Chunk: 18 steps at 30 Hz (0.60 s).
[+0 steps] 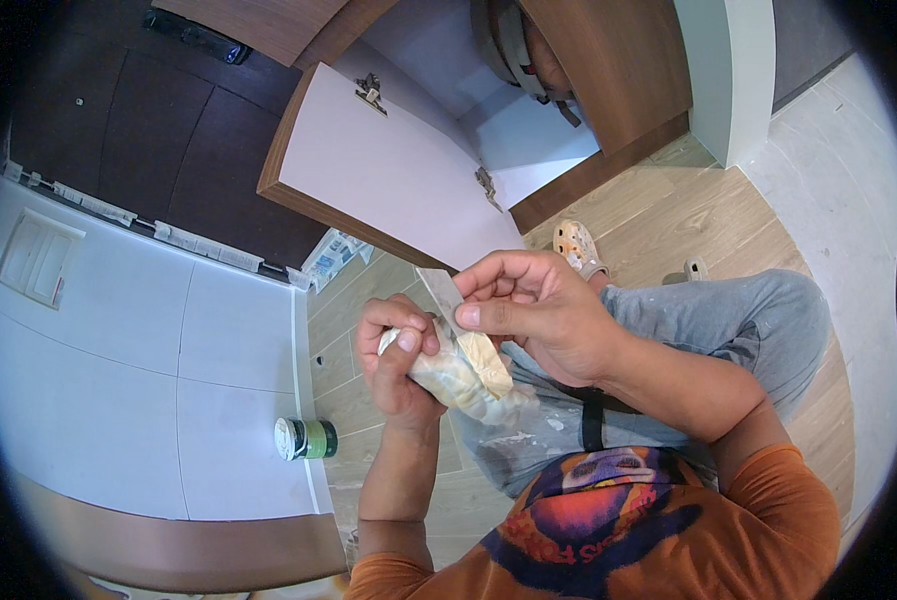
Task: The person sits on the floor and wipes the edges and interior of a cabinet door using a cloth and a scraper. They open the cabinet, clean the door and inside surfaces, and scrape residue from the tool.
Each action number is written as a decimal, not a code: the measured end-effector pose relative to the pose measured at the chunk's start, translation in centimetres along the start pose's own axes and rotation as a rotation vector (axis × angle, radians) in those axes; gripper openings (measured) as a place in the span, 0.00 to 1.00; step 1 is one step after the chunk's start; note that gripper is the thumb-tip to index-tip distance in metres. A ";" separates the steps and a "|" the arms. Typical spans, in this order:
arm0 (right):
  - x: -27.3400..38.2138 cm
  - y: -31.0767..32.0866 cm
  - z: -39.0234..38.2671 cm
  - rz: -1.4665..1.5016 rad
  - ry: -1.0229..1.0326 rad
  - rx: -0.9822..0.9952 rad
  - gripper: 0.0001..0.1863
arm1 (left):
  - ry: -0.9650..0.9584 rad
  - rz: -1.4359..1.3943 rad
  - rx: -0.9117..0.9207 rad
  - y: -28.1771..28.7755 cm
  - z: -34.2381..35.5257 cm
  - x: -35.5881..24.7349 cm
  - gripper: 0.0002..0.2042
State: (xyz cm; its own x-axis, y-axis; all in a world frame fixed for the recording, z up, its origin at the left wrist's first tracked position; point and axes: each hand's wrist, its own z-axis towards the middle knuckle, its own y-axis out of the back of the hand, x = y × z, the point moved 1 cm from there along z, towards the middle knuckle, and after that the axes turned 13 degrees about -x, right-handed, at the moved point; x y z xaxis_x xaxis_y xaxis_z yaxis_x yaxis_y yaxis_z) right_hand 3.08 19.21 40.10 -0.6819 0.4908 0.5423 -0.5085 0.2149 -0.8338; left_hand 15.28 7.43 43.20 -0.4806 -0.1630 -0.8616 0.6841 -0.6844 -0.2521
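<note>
The left hand (401,355) cups a crumpled clear plastic bag of cream putty (464,378), steadying it as a palette. The right hand (539,310) pinches a flat metal putty knife (441,292), its blade angled just above the bag.

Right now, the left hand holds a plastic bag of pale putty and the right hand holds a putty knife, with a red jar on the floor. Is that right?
Not quite: the head view shows the jar is green. The left hand does hold the bag of putty, and the right hand the putty knife.
</note>
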 end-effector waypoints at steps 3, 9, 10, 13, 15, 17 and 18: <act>0.0 0.1 0.1 -0.013 -0.005 0.008 0.13 | -0.084 0.097 -0.041 0.0 -0.3 0.0 0.06; -0.1 -0.3 -0.2 0.020 -0.016 -0.002 0.14 | -0.591 0.645 -0.031 0.1 -1.0 -0.2 0.04; -0.2 -0.4 -0.2 0.025 -0.008 -0.002 0.14 | -0.681 0.730 -0.009 0.0 -1.1 -0.2 0.03; -0.5 -0.4 -0.2 0.033 0.003 -0.013 0.14 | -0.708 0.735 -0.019 -0.1 -1.2 -0.3 0.04; -0.5 -0.5 -0.2 0.035 0.007 -0.023 0.14 | -0.738 0.745 -0.009 0.0 -1.1 -0.2 0.04; -0.5 -0.5 -0.3 0.038 0.011 -0.033 0.14 | -0.760 0.774 0.004 0.1 -1.1 -0.2 0.05; -0.5 -0.5 -0.3 0.036 0.012 -0.035 0.14 | -0.768 0.797 0.011 0.1 -1.1 -0.4 0.05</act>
State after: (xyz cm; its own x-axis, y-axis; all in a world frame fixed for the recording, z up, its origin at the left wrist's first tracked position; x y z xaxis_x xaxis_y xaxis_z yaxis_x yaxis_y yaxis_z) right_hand 3.83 19.10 40.24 -0.6928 0.5085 0.5112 -0.4652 0.2265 -0.8557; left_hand 16.14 8.23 43.01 -0.1203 -0.9548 -0.2718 0.9459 -0.1934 0.2606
